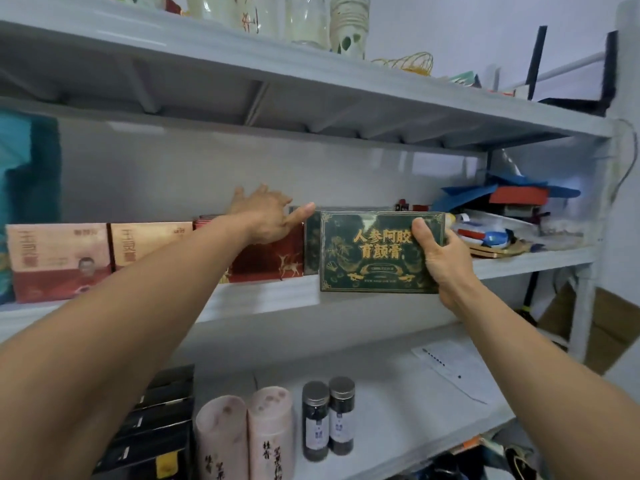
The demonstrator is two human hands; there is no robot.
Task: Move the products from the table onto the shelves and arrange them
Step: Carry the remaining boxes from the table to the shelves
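My right hand point(440, 258) grips a dark green box with gold lettering point(370, 252) by its right end and holds it upright at the front edge of the middle shelf point(263, 296). Behind it stands another dark green box point(311, 244), mostly hidden. My left hand point(266, 216) reaches over the dark red box with gold deer point(273, 259), its fingers spread, the thumb touching the top of the hidden green box. Two pink and red boxes point(59, 261) stand in a row to the left.
The middle shelf's right end holds a heap of blue and red clutter point(502, 209). On the lower shelf stand two pink tubes point(249, 434), two dark jars point(329, 414), stacked black boxes point(159, 420) and a paper sheet point(453, 368). Glass jars point(346, 26) line the top shelf.
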